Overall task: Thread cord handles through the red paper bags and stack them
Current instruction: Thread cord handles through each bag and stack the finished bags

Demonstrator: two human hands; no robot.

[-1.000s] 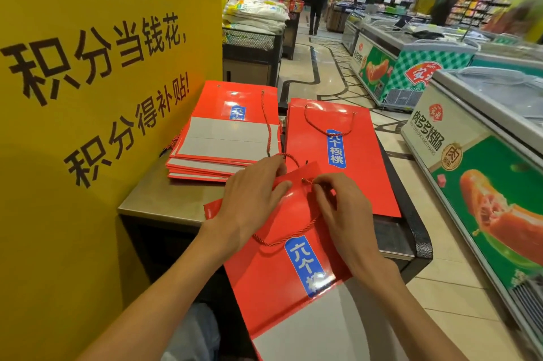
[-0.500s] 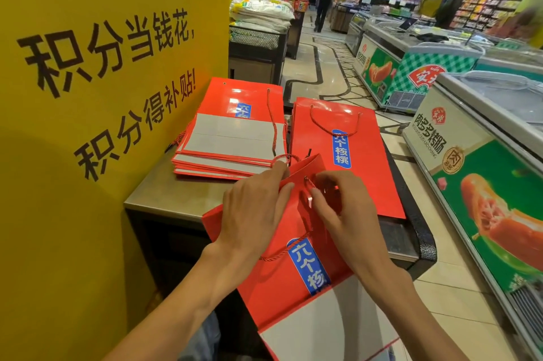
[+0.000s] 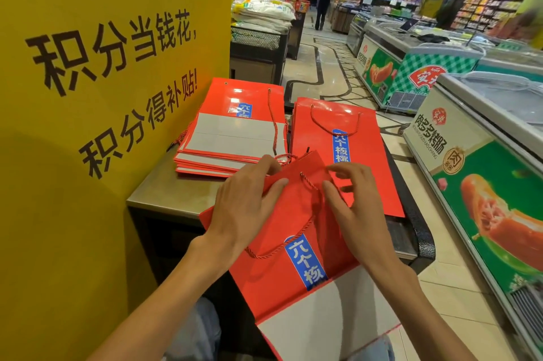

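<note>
Threading a red cord handle (image 3: 293,231) through the upper hole of a red paper bag (image 3: 282,246), held tilted over the near edge of a steel counter (image 3: 164,193) in a supermarket aisle. Left hand (image 3: 246,202) gripping the bag's top edge, fingers curled over it; right hand (image 3: 352,202) pinching the cord just below the hole, other fingers spread. Probably best keeping the rim pinned flat while drawing the cord snug. Waiting beyond: unthreaded bags (image 3: 232,137) stacked at left, a finished bag (image 3: 340,137) lying at right.
</note>
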